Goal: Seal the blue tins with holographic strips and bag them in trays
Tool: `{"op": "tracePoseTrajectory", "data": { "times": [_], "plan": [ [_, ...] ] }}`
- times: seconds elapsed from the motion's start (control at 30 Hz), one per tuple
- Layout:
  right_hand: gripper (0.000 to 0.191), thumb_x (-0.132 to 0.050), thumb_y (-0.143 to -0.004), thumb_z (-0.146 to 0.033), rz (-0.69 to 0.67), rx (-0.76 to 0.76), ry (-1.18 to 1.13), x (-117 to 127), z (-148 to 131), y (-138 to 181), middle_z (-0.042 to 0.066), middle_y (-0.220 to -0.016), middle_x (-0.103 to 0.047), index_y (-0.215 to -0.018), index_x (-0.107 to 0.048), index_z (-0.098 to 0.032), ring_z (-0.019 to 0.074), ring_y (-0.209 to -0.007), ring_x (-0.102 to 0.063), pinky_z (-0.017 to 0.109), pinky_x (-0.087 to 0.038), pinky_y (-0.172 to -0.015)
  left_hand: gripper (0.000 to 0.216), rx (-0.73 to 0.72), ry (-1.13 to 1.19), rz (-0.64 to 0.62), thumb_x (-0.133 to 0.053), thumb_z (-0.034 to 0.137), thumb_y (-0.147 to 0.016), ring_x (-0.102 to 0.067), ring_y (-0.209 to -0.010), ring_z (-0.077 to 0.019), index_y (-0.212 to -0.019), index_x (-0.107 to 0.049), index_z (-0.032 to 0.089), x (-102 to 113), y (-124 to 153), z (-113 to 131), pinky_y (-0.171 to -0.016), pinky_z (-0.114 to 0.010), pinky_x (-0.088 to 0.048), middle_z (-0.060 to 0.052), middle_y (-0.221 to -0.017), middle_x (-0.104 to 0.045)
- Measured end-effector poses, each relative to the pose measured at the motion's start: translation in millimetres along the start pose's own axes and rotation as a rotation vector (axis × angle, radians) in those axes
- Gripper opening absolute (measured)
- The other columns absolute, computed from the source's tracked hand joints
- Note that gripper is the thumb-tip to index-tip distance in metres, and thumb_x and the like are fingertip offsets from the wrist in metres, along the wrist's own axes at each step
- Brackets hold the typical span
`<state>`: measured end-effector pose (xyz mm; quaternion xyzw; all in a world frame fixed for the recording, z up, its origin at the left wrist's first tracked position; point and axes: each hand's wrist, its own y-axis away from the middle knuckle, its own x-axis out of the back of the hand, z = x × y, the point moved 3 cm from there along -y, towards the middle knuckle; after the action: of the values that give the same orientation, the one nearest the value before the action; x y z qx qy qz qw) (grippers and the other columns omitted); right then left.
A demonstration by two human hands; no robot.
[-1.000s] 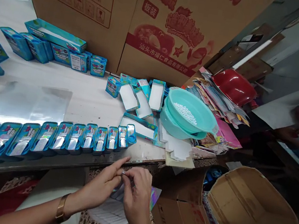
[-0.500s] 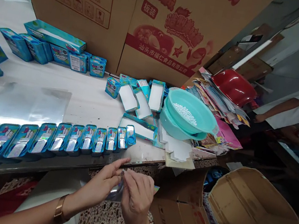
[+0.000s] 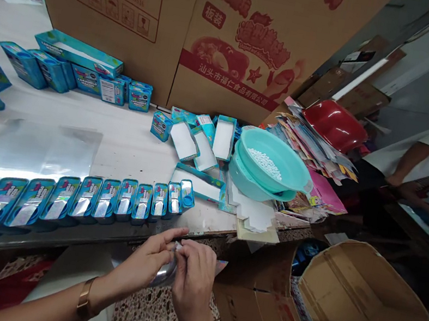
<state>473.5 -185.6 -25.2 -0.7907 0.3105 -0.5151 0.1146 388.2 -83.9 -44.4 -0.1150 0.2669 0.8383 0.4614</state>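
A tall brown cardboard carton printed in red (image 3: 154, 56) stands on the long white table (image 3: 126, 145) before me, with a row of small blue rectangular boxes (image 3: 109, 193) lining the near edge. Below that edge, on my side, my left hand (image 3: 144, 264) grasps a shiny, silvery, thin sheet (image 3: 165, 274), forefinger stretched out, while my right hand (image 3: 196, 279) pinches its upper edge with thumb and fingertips.

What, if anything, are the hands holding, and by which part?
The left hand and right hand pinch a shiny, silvery, film-like sheet, apparently near its upper edge; exact grip hidden.
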Motion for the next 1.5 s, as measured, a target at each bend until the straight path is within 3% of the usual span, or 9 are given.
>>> {"op": "tracePoseTrajectory", "data": {
  "times": [0.17,0.3,0.47,0.6,0.73,0.87,1.2,1.37,1.5],
  "plan": [
    [0.016,-0.05,-0.094,-0.007,0.06,0.138,0.048,-4,-2,5,0.011,-0.106,-0.066,-0.101,-0.056,-0.02,0.0241,-0.096,-0.061,0.039,-0.046,-0.082,0.05,0.077,0.114,0.075,-0.071,0.034,-0.074,-0.059,-0.068,-0.0155,-0.12,-0.067,0.015,1,-6,-2,-0.064,-0.026,-0.043,-0.004,-0.08,-0.072],
    [0.022,-0.047,-0.09,-0.002,0.078,0.229,-0.048,13,-9,12,0.011,-0.101,-0.064,-0.102,-0.054,-0.019,0.0227,-0.092,-0.06,0.039,-0.046,-0.083,0.049,0.134,0.172,0.156,-0.073,0.031,-0.065,-0.05,-0.055,-0.0114,-0.109,-0.065,0.012,10,-24,-22,-0.055,-0.024,-0.034,0.0,-0.07,-0.064],
    [0.018,-0.041,-0.097,-0.009,-0.133,0.043,-0.229,47,4,-15,0.002,-0.081,-0.054,-0.088,-0.046,-0.023,0.0174,-0.075,-0.05,0.031,-0.04,-0.069,0.019,0.042,-0.041,0.267,-0.059,0.034,-0.065,-0.04,-0.053,-0.0116,-0.074,-0.06,0.016,20,-41,-49,-0.054,-0.024,-0.028,0.004,-0.059,-0.051],
    [0.017,-0.04,-0.102,-0.019,-0.382,-0.076,-0.274,52,34,-55,0.0,-0.081,-0.05,-0.085,-0.043,-0.023,0.0167,-0.077,-0.049,0.03,-0.037,-0.07,0.026,-0.089,-0.192,0.116,-0.052,0.039,-0.08,-0.047,-0.065,-0.0159,-0.074,-0.065,0.016,15,-32,-47,-0.063,-0.026,-0.034,0.0,-0.069,-0.058],
    [0.016,-0.042,-0.102,-0.022,-0.516,-0.052,-0.309,42,58,-87,0.0,-0.083,-0.051,-0.087,-0.045,-0.022,0.0158,-0.079,-0.049,0.028,-0.036,-0.072,0.045,-0.284,-0.366,-0.098,-0.04,0.05,-0.095,-0.053,-0.083,-0.0205,-0.087,-0.07,0.017,0,-23,-26,-0.077,-0.029,-0.038,-0.004,-0.09,-0.065],
    [0.017,-0.042,-0.102,-0.023,-0.596,-0.027,-0.319,30,66,-109,-0.001,-0.082,-0.051,-0.086,-0.045,-0.022,0.015,-0.076,-0.048,0.028,-0.035,-0.071,0.05,-0.213,-0.373,-0.051,-0.05,0.057,-0.092,-0.05,-0.072,-0.0179,-0.077,-0.072,0.014,-13,-41,-25,-0.068,-0.028,-0.035,-0.003,-0.075,-0.063],
    [0.016,-0.049,-0.099,-0.019,-0.576,0.134,-0.209,-2,65,-149,0.001,-0.084,-0.055,-0.084,-0.045,-0.023,0.0174,-0.08,-0.05,0.031,-0.037,-0.073,0.054,-0.267,-0.15,0.273,-0.049,0.058,-0.092,-0.054,-0.073,-0.0185,-0.072,-0.072,0.013,-20,-65,-21,-0.071,-0.029,-0.039,-0.006,-0.074,-0.067],
    [0.012,-0.047,-0.099,-0.019,-0.509,0.208,-0.157,-5,64,-169,0.006,-0.095,-0.058,-0.088,-0.047,-0.022,0.0212,-0.091,-0.052,0.035,-0.039,-0.08,0.059,-0.214,-0.062,0.32,-0.053,0.066,-0.087,-0.046,-0.06,-0.0148,-0.067,-0.07,0.013,-19,-72,-31,-0.059,-0.026,-0.035,-0.003,-0.061,-0.06],
    [0.011,-0.047,-0.099,-0.02,-0.49,0.198,-0.225,-4,63,-181,0.007,-0.1,-0.061,-0.088,-0.05,-0.022,0.0222,-0.099,-0.055,0.037,-0.041,-0.086,0.055,-0.254,-0.102,0.336,-0.053,0.061,-0.09,-0.053,-0.068,-0.0169,-0.067,-0.07,0.014,-17,-68,-33,-0.067,-0.027,-0.039,-0.004,-0.07,-0.063]
  ]
}}
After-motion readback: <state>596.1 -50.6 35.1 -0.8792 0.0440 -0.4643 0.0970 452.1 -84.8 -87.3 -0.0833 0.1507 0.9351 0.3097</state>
